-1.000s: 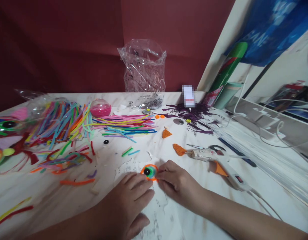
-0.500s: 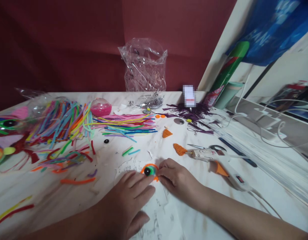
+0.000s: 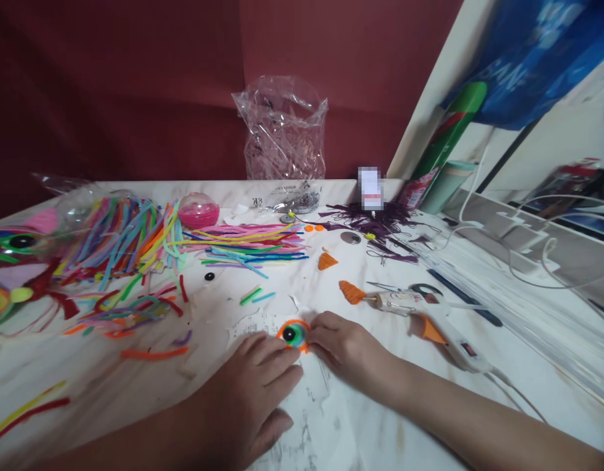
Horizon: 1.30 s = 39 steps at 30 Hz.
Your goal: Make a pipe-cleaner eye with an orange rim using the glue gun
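A small eye-shaped pipe-cleaner piece (image 3: 296, 336), with an orange rim, a green-blue inside and a black pupil, lies on a printed paper sheet (image 3: 309, 399). From the left, my left hand (image 3: 255, 386) rests palm down with its fingers apart, the fingertips at the piece's lower left edge. My right hand (image 3: 345, 350) pinches the piece's right edge between bent fingers; the exact grip is partly hidden. Beyond the hands lie short green and blue pipe-cleaner bits (image 3: 256, 296) and an orange triangular piece (image 3: 328, 261).
Bundled pipe cleaners (image 3: 120, 239) and loose offcuts spread over the left side. To the right lies a glue gun (image 3: 449, 333), its nozzle by an orange piece (image 3: 351, 292), near scissors (image 3: 426, 292). Purple strands (image 3: 394, 219) and a clear bag (image 3: 284, 140) are at the back.
Both hands stay around the eye-shaped piece. Its orange rim shows a little more at the lower edge, as the left fingertips have shifted slightly left.
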Available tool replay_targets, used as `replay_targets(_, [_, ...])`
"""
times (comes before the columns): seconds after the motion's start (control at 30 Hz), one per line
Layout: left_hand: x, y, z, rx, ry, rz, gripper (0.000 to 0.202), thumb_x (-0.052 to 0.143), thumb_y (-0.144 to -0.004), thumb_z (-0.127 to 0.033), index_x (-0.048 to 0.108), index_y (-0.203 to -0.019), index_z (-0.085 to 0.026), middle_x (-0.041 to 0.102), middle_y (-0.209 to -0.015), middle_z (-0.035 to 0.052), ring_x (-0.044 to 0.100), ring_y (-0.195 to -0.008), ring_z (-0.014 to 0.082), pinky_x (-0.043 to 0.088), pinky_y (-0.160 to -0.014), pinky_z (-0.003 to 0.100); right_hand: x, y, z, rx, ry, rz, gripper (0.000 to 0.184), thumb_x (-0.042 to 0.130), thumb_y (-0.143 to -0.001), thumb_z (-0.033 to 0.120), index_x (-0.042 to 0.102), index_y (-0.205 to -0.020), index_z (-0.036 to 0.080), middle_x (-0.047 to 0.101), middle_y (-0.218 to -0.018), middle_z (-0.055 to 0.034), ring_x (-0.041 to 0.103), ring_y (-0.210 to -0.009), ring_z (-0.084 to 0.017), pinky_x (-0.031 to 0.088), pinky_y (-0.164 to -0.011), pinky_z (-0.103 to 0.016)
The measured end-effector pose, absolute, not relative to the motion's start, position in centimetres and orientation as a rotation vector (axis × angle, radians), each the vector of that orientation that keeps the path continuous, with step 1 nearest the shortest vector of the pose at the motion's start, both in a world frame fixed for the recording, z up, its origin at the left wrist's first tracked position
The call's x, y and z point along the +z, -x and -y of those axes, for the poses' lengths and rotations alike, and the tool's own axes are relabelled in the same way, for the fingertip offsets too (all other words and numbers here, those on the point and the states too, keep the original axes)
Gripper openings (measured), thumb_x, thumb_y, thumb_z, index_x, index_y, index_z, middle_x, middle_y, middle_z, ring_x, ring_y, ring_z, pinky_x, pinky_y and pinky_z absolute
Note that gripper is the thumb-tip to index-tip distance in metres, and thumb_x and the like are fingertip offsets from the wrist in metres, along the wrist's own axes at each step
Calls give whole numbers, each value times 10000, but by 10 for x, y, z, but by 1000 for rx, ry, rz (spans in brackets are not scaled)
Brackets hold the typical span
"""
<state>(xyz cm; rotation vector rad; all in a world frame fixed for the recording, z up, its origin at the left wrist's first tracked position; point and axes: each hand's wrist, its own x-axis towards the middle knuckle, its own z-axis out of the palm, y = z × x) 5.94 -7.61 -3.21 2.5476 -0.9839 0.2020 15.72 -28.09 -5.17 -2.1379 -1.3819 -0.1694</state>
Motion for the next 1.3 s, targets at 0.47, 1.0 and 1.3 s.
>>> replay_targets(0.47, [-30,-60,75,203,-2539,988,339,541,-784,-163,537,-1123,-179,583,-1184,85,471,-1093,279,339,-1007,495,-46,-164,283,-8,2035,1220,168,512,-856,82,644,-826,182,652,-828,-44,640,-740,-136,520,-680,-230])
replay_targets(1.0, [-30,-58,71,364,-2567,1189,198,491,-827,-133,544,-1018,-142,596,-1149,133,527,-1067,261,432,-952,416,-40,-166,283,63,1992,1245,355,555,-830,91,620,-1167,184,657,-1140,-116,596,-1086,-209,496,-940,-380])
replay_targets(1.3, [-32,-61,73,485,-2676,1012,134,437,-862,-132,569,-879,-144,587,-806,83,537,-824,236,483,-783,422,-43,-167,282,40,1981,1251,357,548,-796,48,656,-1101,197,666,-1126,-101,606,-1067,-205,507,-918,-368])
